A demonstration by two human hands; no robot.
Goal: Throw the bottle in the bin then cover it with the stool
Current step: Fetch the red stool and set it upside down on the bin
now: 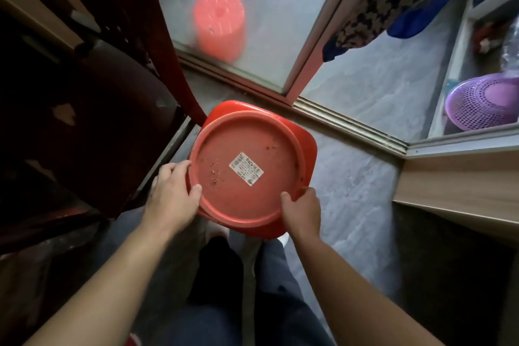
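A round red plastic stool, seen from above with a white label at its centre and some dirt specks, lies on top of a darker red bin with a squarish rim. My left hand grips the stool's left edge. My right hand grips its near right edge. The stool hides the inside of the bin, and no bottle is in view. My legs and white shoes are directly below the bin.
A dark wooden chair stands close on the left. Behind the frosted glass sliding door sits an upturned pink bucket. A purple perforated basket rests in a shelf at right, above a wooden cabinet. Patterned cloth hangs at the upper right.
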